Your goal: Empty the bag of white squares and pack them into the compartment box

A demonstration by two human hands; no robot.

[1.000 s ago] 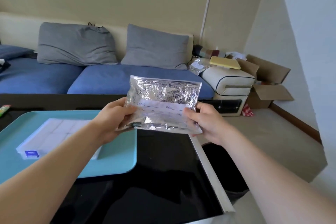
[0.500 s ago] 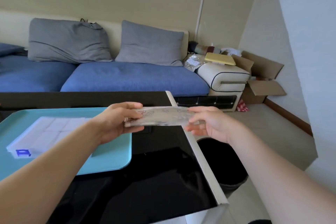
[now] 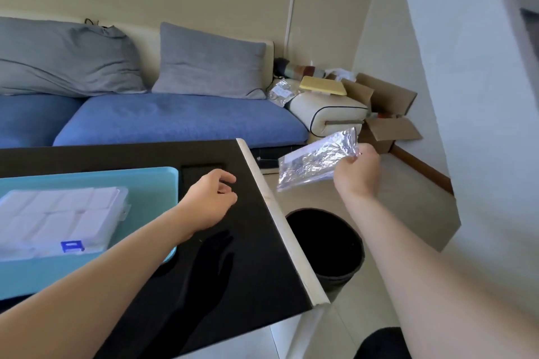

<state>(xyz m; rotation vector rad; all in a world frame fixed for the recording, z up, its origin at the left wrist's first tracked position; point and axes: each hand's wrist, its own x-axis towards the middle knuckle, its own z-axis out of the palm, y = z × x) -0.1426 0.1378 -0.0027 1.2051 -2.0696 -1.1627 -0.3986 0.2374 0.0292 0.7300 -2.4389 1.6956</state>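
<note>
One silver bag, crinkled foil with a flat rectangular shape, hangs tilted in the air past the right edge of the table, above the floor and beyond the bin. The right hand pinches it at its upper right end, with the rest of the foil sticking out to the left. The left hand holds nothing; its fingers are loosely curled over the glossy black tabletop, just right of the tray.

One tray, smooth teal plastic with rounded corners, lies on the table's left part. On it sits one compartment box, shallow, rectangular and translucent, with a single blue clasp at its near side. White squares show through the plastic in rows; their number cannot be told.

One round black bin stands on the floor, just beside the table's pale edge strip. Behind are a blue sofa, two grey fabric cushions and two open cardboard boxes.
</note>
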